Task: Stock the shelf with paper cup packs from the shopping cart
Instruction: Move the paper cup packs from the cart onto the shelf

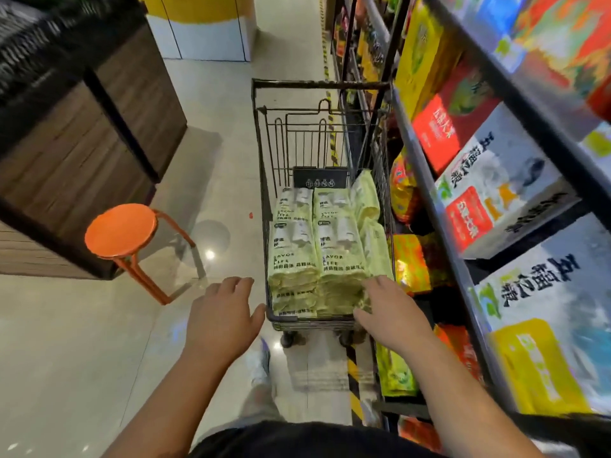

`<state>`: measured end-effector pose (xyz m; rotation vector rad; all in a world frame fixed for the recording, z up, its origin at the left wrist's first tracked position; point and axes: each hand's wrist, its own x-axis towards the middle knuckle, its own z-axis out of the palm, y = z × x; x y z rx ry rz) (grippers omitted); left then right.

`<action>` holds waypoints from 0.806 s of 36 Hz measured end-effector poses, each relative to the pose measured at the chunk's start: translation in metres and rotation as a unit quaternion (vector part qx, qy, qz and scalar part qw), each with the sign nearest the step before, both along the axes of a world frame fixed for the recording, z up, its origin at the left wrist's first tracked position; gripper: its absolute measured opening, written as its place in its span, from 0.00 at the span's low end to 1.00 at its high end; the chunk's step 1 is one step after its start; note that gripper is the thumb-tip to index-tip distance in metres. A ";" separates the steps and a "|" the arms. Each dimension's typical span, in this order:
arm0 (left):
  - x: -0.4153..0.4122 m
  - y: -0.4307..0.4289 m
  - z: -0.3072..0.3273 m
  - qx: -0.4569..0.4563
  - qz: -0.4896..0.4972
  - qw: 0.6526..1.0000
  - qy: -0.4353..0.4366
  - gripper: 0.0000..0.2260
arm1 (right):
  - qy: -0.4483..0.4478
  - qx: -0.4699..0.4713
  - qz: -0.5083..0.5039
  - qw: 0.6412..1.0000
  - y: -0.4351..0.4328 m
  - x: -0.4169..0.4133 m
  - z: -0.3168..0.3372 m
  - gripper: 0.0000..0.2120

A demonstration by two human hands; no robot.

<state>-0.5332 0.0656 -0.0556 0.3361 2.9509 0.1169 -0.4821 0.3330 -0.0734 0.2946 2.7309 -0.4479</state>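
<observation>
A black wire shopping cart (264,180) stands in the aisle in front of me, against the shelf (439,219) on the right. Several pale green paper cup packs (317,252) lie stacked in its basket. My left hand (221,319) hovers open just left of the cart's near corner, holding nothing. My right hand (393,312) reaches over the cart's near right corner with fingers spread; its fingertips are at the nearest pack, and no grip is visible.
The shelf on the right carries large boxes (496,190) and bright bags (410,262). An orange stool (122,231) stands to the left of the cart, beside a dark wooden counter (82,153). Yellow-black tape (353,371) runs along the shelf base.
</observation>
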 end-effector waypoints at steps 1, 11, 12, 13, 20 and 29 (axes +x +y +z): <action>-0.015 0.001 -0.006 -0.002 -0.009 1.000 0.000 0.24 | -0.002 0.006 -0.001 1.000 0.001 -0.011 -0.003 0.28; -0.164 0.015 -0.049 0.019 -0.115 0.992 -0.056 0.25 | -0.052 0.044 -0.060 0.996 0.002 -0.119 -0.017 0.28; -0.177 0.015 -0.053 0.022 -0.118 0.990 -0.068 0.26 | -0.056 0.044 -0.067 0.995 0.002 -0.128 -0.019 0.28; -0.188 0.016 -0.058 0.020 -0.121 0.989 -0.079 0.26 | -0.062 0.043 -0.076 0.994 0.002 -0.135 -0.021 0.28; -0.246 0.025 -0.091 -0.019 -0.175 0.976 -0.130 0.25 | -0.101 0.027 -0.124 0.987 -0.002 -0.176 -0.049 0.29; -0.263 0.058 -0.127 -0.036 -0.199 0.959 -0.198 0.23 | -0.160 0.010 -0.174 0.972 0.020 -0.207 -0.077 0.27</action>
